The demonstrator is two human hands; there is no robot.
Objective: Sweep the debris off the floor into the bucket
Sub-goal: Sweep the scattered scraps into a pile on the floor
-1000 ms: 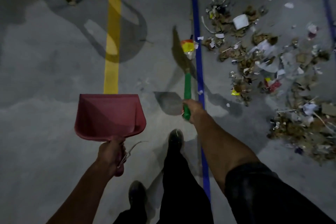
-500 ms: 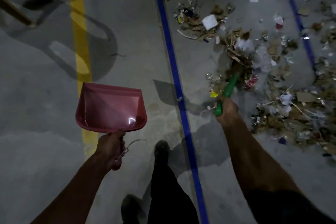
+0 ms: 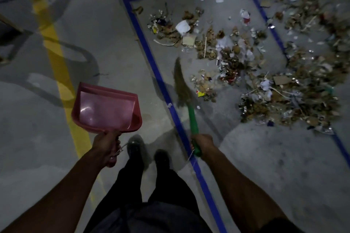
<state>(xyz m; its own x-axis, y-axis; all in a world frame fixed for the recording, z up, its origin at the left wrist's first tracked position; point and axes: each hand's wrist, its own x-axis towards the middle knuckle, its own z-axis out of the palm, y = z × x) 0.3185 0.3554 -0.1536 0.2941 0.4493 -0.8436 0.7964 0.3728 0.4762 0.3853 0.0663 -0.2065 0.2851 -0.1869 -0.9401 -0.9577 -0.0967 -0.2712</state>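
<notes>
Concrete floor [image 3: 246, 166], grey, matte, stained. Debris [image 3: 251, 66]: torn cardboard, crumpled paper, foil scraps, thin sticks, strewn mostly inside a blue tape rectangle [image 3: 162, 85], spilling past its far-right edge. Right hand [image 3: 202, 143] wrapped round green plastic broom handle [image 3: 193, 119]; straw bristles [image 3: 180, 85] blurred, beside nearest scraps. Left hand [image 3: 107, 143] gripping glossy pink dustpan [image 3: 107, 108], held above floor, left of tape. Yellow painted line [image 3: 56, 66] further left.

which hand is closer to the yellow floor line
Left. The left hand, gripping the pink dustpan, is just right of the yellow line. The right hand, gripping the green broom, is farther right, past the blue tape.
</notes>
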